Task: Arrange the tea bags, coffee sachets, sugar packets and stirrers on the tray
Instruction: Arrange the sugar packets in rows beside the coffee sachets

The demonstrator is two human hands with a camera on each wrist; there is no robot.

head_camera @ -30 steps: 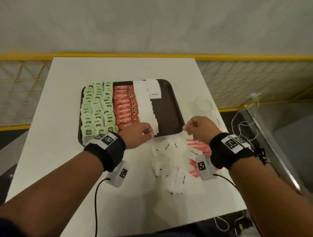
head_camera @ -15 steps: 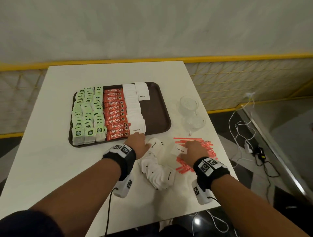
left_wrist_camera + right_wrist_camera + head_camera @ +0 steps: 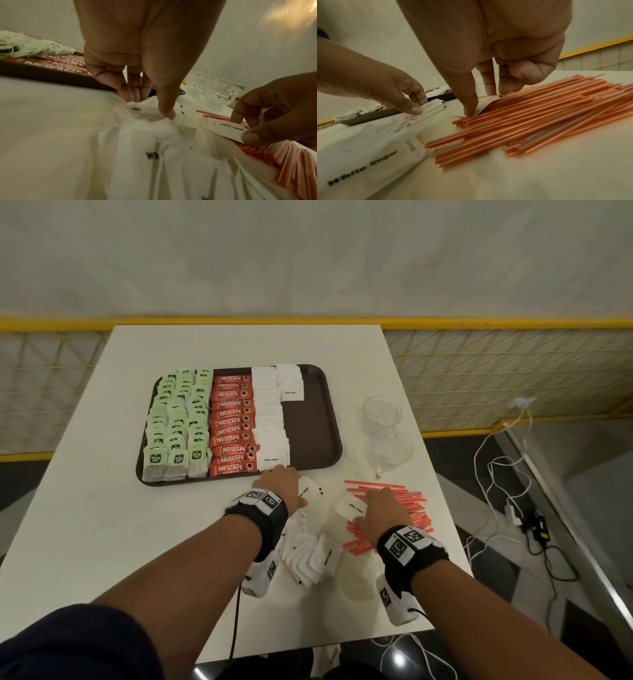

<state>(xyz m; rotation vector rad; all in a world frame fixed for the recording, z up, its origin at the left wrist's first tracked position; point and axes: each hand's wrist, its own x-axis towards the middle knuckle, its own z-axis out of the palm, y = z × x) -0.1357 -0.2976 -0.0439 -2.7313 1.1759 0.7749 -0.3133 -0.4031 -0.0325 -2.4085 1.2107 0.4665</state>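
The brown tray (image 3: pixel 313 422) holds rows of green tea bags (image 3: pixel 178 422), red coffee sachets (image 3: pixel 233 426) and white sugar packets (image 3: pixel 270 419). More sugar packets (image 3: pixel 308 553) lie loose on the table in front of it. My left hand (image 3: pixel 291 486) pinches a few of them (image 3: pixel 137 108) between thumb and fingers, just off the tray's front rim. My right hand (image 3: pixel 376 511) pinches a single sugar packet (image 3: pixel 351 506) by its edges. That packet lies on top of the red stirrers (image 3: pixel 407 505), which are spread on the table to the right.
Two clear glass cups (image 3: pixel 382 412) stand to the right of the tray, behind the stirrers. The table's right edge (image 3: pixel 445 508) is close to the stirrers. White cables (image 3: pixel 496 474) trail over the floor beyond it. The tray's right third is bare.
Both hands dropped from the tray's front rim down to the table. The left took hold of loose sugar packets, the right reached the packet on the stirrers. The head view shifted.
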